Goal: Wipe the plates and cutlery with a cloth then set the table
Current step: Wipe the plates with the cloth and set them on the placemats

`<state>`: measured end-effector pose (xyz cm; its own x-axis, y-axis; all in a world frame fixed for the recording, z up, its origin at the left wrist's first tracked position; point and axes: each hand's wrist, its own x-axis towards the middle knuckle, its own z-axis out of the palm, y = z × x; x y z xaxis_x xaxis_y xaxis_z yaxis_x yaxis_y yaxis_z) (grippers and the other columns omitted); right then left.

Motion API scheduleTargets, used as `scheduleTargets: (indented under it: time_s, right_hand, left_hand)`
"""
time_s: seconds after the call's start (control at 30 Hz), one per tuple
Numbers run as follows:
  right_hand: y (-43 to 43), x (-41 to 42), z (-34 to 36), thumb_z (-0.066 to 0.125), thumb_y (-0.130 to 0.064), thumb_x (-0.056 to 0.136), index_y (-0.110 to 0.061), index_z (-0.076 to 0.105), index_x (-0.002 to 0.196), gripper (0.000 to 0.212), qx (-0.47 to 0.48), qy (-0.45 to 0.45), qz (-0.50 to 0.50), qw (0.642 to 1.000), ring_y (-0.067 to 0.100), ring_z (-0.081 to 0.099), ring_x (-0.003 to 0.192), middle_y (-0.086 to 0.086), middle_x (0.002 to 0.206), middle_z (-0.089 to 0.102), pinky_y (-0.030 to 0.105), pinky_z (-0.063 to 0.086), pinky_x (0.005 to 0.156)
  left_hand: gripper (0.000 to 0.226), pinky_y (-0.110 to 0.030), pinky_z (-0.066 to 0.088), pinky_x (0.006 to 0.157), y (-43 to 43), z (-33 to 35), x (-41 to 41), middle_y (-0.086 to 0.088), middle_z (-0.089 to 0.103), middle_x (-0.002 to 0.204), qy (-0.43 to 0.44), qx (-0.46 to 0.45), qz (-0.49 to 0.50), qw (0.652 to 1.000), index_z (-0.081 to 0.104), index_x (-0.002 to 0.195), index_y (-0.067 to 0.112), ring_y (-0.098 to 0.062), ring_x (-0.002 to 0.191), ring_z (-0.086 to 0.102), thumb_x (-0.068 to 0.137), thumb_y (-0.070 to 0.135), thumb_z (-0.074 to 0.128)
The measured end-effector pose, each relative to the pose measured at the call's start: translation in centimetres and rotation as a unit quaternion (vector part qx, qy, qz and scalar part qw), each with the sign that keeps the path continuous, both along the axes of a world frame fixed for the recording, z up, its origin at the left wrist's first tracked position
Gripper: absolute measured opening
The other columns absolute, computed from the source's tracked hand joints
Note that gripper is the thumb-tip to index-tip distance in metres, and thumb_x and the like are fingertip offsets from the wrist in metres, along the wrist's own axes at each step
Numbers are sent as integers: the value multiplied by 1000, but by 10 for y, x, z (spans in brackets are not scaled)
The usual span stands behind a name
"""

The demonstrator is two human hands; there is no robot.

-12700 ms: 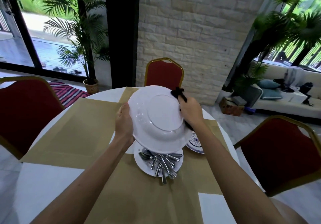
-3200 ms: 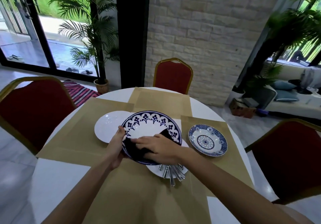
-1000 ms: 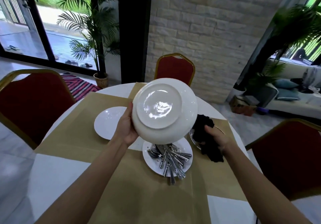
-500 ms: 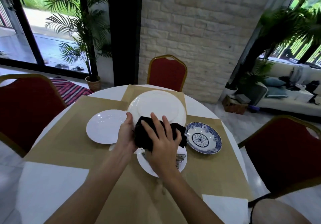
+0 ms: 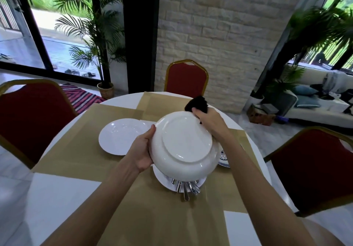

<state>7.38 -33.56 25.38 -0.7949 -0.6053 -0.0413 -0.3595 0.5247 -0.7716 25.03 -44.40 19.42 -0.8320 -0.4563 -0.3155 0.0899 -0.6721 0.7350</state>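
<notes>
My left grip (image 5: 142, 153) is curled around the near-left rim of the large plate (image 5: 183, 144). The thumb lies over the edge and the fingers are hidden behind it. My right grip (image 5: 208, 120) pinches the black cloth (image 5: 196, 104) against the far rim.

The plate is in the air, tilted with its white underside and foot ring toward me. Below it is the small plate (image 5: 162, 178) that carries the cutlery (image 5: 186, 189). I judge the large plate stiff, glazed, slick, fairly heavy and breakable. The hold therefore belongs on the rim, thumb and fingers on opposite faces. The cloth is soft and will bear no weight.

Further out on the counter (image 5: 57, 207), a white plate (image 5: 122, 136) lies on the tan mats (image 5: 80, 150) to the left. A sliver of a blue-patterned plate (image 5: 223, 159) shows at the right.
</notes>
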Motion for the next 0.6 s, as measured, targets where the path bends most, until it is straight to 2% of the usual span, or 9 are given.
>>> scheduleTargets:
  time_s: [0.1,0.2,0.3,0.37,0.47,0.53,0.6]
  right_hand:
    - [-10,5,15,54,-51,89,-24,65,111,37,85,75,114,987,21,61,98,1,107,67,36,48,87]
    - [-22,22,21,53,-52,90,-23,63,111,37,174,172,206,948,22,58,96,2,107,65,32,42,77]
    - [-25,21,14,51,-55,90,-26,63,110,37,189,187,236,935,21,58,97,0,107,65,34,44,80]
    - [-16,9,9,52,-55,91,-25,64,110,38,132,123,202,963,19,60,96,-2,105,66,34,46,80]
    - [8,-5,-2,51,-52,93,-22,66,108,37,-9,-6,98,995,18,63,91,-1,100,69,29,47,72]
    - [22,-6,-20,50,-51,94,-21,63,107,36,-80,-51,15,995,18,63,90,0,99,69,29,44,68]
    - [33,7,-42,52,-46,95,-20,60,113,32,-176,-103,-72,976,16,62,92,-1,101,67,29,45,72]
  left_hand:
    - [42,-39,53,84,11,6,-5,-13,70,107,-20,-24,-38,999,64,119,7,-25,92,68,97,38,45]
    - [42,-40,50,92,20,7,-8,-13,68,114,-23,-49,-48,997,59,125,6,-24,96,67,98,35,46]
    - [44,-43,45,99,24,7,-7,-16,63,121,-18,-62,-37,997,54,130,3,-26,101,63,98,32,47]
    - [44,-45,46,98,22,6,-6,-18,63,121,-14,-53,-18,998,55,129,2,-28,102,62,97,32,47]
    - [38,-40,52,84,18,6,-4,-9,72,100,7,-26,29,999,61,120,8,-24,91,67,99,34,45]
    - [36,-38,52,78,16,6,-5,-7,73,92,24,5,73,997,62,116,9,-23,87,67,99,35,44]
    - [39,-38,52,78,16,5,-10,-7,72,99,33,28,121,992,59,121,8,-25,93,66,99,36,44]
